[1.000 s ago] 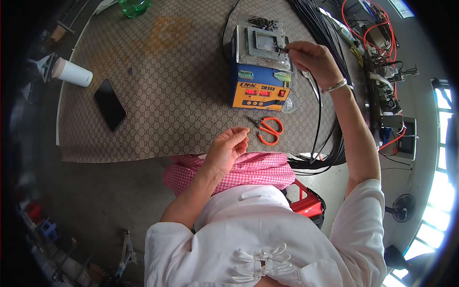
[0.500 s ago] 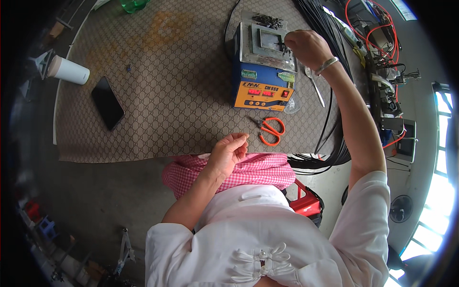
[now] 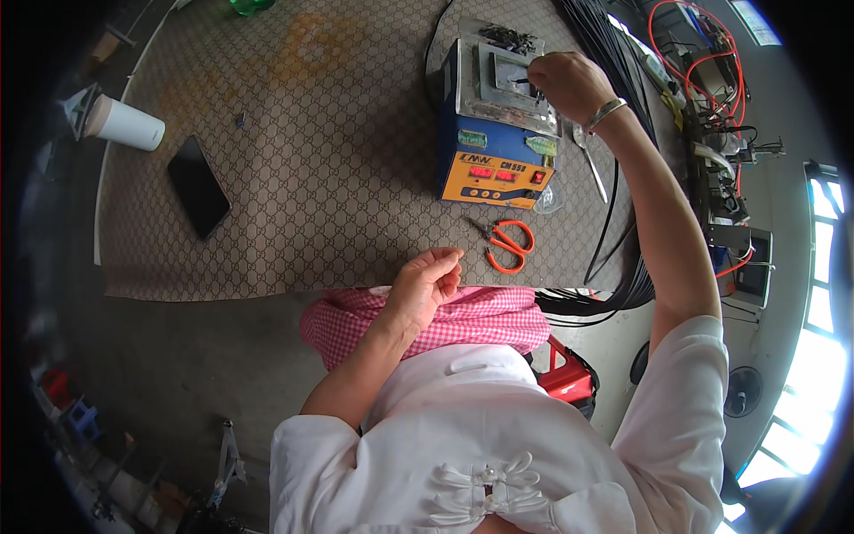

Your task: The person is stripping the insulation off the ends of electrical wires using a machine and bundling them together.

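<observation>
I look down from the worn head camera onto a counter [image 3: 302, 196] with a patterned brown cover. Right of centre stands a blue-and-orange machine [image 3: 495, 165], its lit red displays facing the wearer, presumably so they can be read at a glance. The right hand [image 3: 569, 82] bends over the right side of the metal frame [image 3: 487, 78] on top; coming in from that side, the arm leaves the panel uncovered. Its fingers are bunched, and I cannot tell what, if anything, they grip. A dark tangle of small pieces [image 3: 507, 37] lies behind the frame, perhaps gathered there to leave the middle free. The left hand [image 3: 429, 278] hovers by the counter's near edge, thumb and forefinger pinched narrow; I cannot make out anything between them. Just to its right are orange-handled scissors [image 3: 510, 245], within easy reach. A spoon [image 3: 592, 166] lies right of the machine. A phone [image 3: 198, 187] and a white tumbler [image 3: 129, 127] sit well apart on the left, seemingly out of the way.
</observation>
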Demonstrator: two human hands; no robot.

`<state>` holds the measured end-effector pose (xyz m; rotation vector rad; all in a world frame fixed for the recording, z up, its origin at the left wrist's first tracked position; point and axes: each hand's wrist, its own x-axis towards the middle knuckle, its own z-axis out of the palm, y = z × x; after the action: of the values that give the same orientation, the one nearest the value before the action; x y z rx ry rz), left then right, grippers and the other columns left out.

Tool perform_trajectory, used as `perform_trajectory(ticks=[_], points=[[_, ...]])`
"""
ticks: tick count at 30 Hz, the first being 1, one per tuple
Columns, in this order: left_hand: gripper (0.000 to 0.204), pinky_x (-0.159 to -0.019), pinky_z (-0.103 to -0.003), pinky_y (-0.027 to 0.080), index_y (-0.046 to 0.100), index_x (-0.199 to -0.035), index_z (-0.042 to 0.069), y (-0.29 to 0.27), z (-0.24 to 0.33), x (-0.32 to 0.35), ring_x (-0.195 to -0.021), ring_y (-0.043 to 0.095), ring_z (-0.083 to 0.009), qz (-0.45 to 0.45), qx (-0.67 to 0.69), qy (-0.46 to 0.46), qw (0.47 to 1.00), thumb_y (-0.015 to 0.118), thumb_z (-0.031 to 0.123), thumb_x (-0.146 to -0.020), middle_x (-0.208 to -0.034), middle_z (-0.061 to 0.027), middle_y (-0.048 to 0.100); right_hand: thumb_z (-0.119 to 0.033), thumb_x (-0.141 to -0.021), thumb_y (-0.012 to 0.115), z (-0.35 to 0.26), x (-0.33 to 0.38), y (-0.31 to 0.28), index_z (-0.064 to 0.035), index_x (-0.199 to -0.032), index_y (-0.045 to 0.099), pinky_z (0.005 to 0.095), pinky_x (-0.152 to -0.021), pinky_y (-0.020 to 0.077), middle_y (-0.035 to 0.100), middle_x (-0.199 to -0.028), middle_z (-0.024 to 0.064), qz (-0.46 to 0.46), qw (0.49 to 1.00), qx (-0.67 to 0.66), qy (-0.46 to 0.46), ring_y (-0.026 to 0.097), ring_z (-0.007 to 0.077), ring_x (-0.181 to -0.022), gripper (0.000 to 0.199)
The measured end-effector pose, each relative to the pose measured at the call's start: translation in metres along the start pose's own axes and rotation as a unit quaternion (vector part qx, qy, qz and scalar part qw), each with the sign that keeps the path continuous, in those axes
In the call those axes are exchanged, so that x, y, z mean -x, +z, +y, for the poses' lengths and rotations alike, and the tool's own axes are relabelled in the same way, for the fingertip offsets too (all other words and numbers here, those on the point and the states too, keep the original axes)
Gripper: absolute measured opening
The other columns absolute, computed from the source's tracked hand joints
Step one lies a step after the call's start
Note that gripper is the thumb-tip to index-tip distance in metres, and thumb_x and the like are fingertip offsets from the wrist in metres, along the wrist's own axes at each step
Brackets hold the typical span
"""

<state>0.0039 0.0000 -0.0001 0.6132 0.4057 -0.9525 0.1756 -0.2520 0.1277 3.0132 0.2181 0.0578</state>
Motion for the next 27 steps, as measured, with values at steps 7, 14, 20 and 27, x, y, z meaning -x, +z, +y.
perform_trajectory(ticks=[7,14,20,27], points=[[0.011,-0.060,-0.019,0.042,0.058,-0.095,0.005,0.014,0.004,0.006,-0.064,0.051,-0.0061,-0.004,-0.014,0.012,1.000,0.055,0.011,-0.086,-0.073,0.0012,0.056,-0.022,-0.084,0.056,0.001,0.034,-0.017,-0.0065,-0.088,0.066,0.0283,-0.056,0.0470,0.062,-0.067,0.0044,0.016,0.957,-0.282,0.073,0.059,0.0138,-0.061,0.019],[0.013,-0.062,-0.016,0.040,0.057,-0.095,0.003,0.071,0.024,0.019,-0.067,0.048,-0.0034,-0.017,-0.170,0.186,0.968,0.056,0.013,-0.087,-0.077,0.0010,0.056,-0.018,-0.088,0.055,-0.036,0.121,-0.006,-0.0001,-0.093,0.057,0.0193,-0.051,0.0373,0.052,-0.064,-0.0005,-0.041,0.490,-0.859,0.144,0.045,0.0074,-0.053,0.019],[0.015,-0.067,-0.017,0.042,0.056,-0.099,-0.001,0.109,0.020,0.025,-0.074,0.051,-0.0044,-0.024,-0.263,0.352,0.898,0.054,0.009,-0.088,-0.085,-0.0009,0.058,-0.018,-0.089,0.052,-0.066,0.162,0.005,-0.0048,-0.090,0.056,0.0227,-0.056,0.0374,0.052,-0.071,0.0012,-0.057,0.337,-0.933,0.113,0.043,0.0112,-0.059,0.013],[0.019,-0.059,-0.024,0.051,0.053,-0.102,-0.002,0.128,0.015,0.031,-0.065,0.060,-0.0139,-0.081,-0.229,0.345,0.907,0.051,0.011,-0.089,-0.081,-0.0093,0.060,-0.017,-0.087,0.054,-0.083,0.186,0.013,-0.0045,-0.092,0.057,0.0251,-0.059,0.0395,0.054,-0.073,0.0018,-0.059,0.269,-0.957,0.087,0.046,0.0125,-0.061,0.013]])
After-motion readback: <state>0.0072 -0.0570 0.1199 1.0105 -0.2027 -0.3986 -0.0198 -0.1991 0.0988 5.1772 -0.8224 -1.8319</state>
